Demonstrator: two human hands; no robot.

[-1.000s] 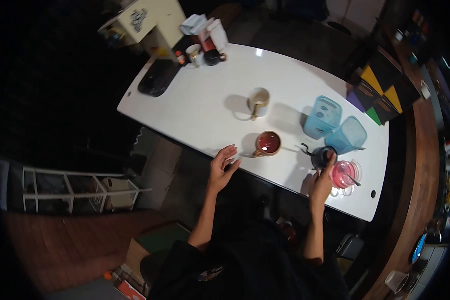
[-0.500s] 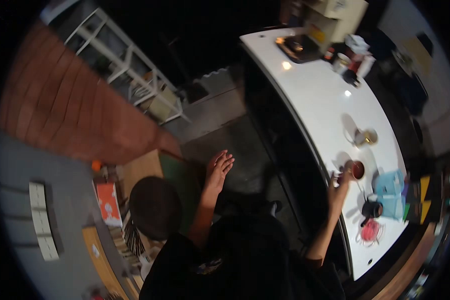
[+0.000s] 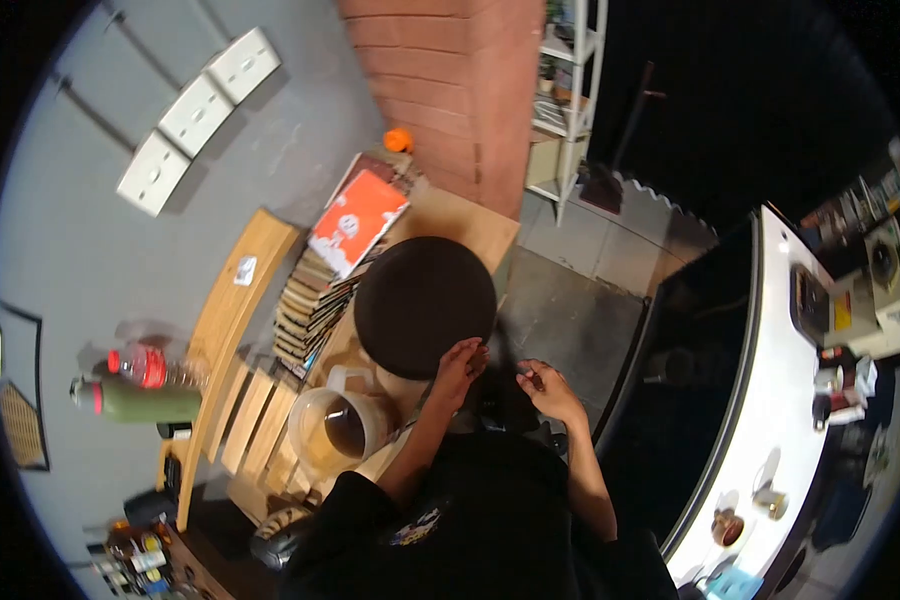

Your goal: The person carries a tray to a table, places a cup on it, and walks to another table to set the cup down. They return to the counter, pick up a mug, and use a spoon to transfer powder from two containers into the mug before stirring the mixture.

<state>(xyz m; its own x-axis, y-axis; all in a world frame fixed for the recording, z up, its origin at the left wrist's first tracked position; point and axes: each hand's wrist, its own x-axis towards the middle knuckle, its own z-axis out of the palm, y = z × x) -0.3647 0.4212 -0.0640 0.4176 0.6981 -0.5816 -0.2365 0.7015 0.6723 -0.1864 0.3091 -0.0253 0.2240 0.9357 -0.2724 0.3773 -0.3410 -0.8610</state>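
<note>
My left hand [image 3: 458, 374] is at the near right edge of a round dark seat or disc [image 3: 425, 306], overlapping its rim in this view. Its fingers are loosely bent and apart, with nothing seen in them. To its right my right hand [image 3: 552, 393] hangs in the air over the floor, fingers half curled and spread, also bare. A clear plastic pitcher [image 3: 307, 427] with brown liquid stands on the wooden surface left of my left forearm. Far to the right, the brown cup [image 3: 727, 527] rests on the white counter [image 3: 722, 468].
Stacked books or magazines [image 3: 305, 306] with an orange-covered booklet [image 3: 360, 222] lie beyond the pitcher. A wooden ledge [image 3: 238, 318] holds a green bottle [image 3: 145, 402] and a clear bottle [image 3: 160, 368]. A brick pillar [image 3: 460, 90] rises ahead. A glass cup [image 3: 770, 500] stands near the brown cup.
My view has turned left, away from the counter. My right hand has left the brown cup and come back near my left hand, which is now by the dark disc.
</note>
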